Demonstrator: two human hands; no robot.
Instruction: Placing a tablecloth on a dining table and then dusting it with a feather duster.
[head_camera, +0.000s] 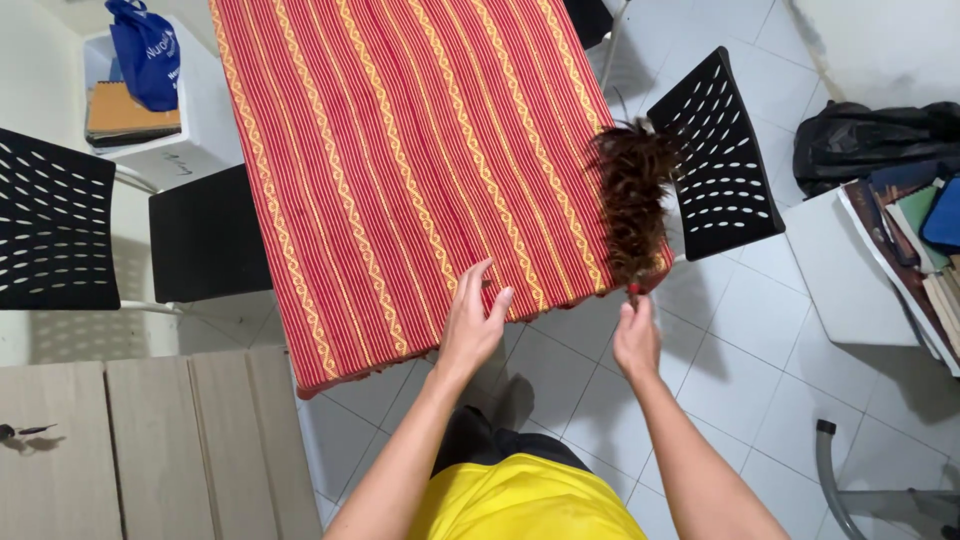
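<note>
Right hand (636, 338): grip clamped on feather duster (632, 190) handle, desk (400, 150) near-right corner | Left hand (472, 322): fingers apart, touching striped cloth (330, 280) near edge

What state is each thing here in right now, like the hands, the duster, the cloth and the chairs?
Left hand: open, fingers spread, at the tablecloth's near edge.
Right hand: closed on the feather duster's handle.
Feather duster: feathers lying on the tablecloth's right edge.
Tablecloth: spread flat, hanging over the near edge.
Right chair: empty, beside the table.
Left chair: empty.
Blue bag: slumped on a white stand.
</note>
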